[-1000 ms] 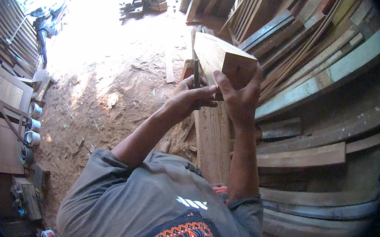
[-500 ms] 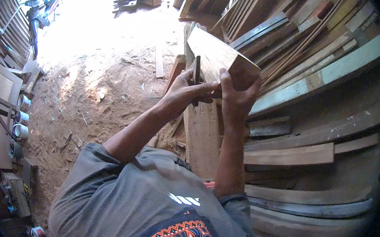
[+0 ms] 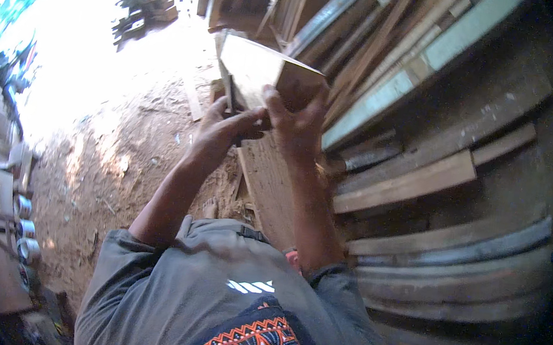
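2 hands on 1 wooden block (image 3: 252, 71), upper ctr. of frame

Both forearms come from the lower ctr. and reach up, approx. side by side, elbows bent. The L hand (image 3: 222, 127) is turned inward, w/ its thumb pointing to the right of the frame; it is closed around a thin dark strip (image 3: 231, 94), which stands nearly upright next to the pale side of the block. The R hand (image 3: 295, 125) is raised from the wrist and grasps the near end of the block, thumb on the L side, other fingers on the R side. The two hands are v. near each other; if they touch, I cannot tell.

The long axis of the block goes from upper L to lower R; its dark end face looks toward the person, the far end points away to upper L. Below the hands runs 1 long plank (image 3: 269, 178), partly hidden by the R forearm.

Count: 1 block, 1 strip, at least 3 pale buckets (image 3: 26, 228) in a row at lower L, 1 pile of wood pcs (image 3: 145, 16) at upper L (too blurred to count), 1 bare foot (image 3: 210, 208) nr. ctr.
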`<state>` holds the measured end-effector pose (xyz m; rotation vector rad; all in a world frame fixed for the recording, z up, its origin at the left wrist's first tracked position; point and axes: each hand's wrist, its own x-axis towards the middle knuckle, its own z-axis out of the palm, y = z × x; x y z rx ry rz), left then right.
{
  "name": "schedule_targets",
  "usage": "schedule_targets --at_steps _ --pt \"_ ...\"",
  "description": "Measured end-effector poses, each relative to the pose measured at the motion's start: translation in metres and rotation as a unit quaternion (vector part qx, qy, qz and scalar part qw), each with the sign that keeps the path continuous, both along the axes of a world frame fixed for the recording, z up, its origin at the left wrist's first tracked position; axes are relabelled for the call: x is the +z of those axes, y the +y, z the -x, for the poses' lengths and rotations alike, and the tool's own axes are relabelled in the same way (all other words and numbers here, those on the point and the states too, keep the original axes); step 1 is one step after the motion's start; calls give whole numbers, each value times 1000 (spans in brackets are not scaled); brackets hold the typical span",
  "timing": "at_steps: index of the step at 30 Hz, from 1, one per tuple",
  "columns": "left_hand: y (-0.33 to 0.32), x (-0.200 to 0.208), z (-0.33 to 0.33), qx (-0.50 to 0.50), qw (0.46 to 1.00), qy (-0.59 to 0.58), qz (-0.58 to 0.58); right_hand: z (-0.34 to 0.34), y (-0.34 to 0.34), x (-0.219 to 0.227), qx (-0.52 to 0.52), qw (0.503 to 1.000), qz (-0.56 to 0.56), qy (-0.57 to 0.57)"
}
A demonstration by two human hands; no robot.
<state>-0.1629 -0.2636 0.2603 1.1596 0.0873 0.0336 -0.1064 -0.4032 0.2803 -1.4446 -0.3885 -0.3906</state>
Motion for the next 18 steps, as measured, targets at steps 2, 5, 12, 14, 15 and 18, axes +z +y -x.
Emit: schedule_targets --at_steps 2,5,12,14,15,18 --pt "-2 1 2 -7 1000 -9 15 3 0 2 -30 999 19 -25" --pt "-3 4 3 -3 1000 -4 4 6 -1 3 -57 997 45 0" --pt "1 2 2 -13 999 9 32 -1 0 -3 -73 995 63 -7" --pt "3 0 1 -11 1000 22 11 -2 0 -5 -72 996 58 -16" --pt "4 -2 1 -12 1000 28 0 -1 1 -6 -72 996 56 -10" --pt "5 -6 -1 -21 999 7 26 1 3 -7 -61 996 48 -39"
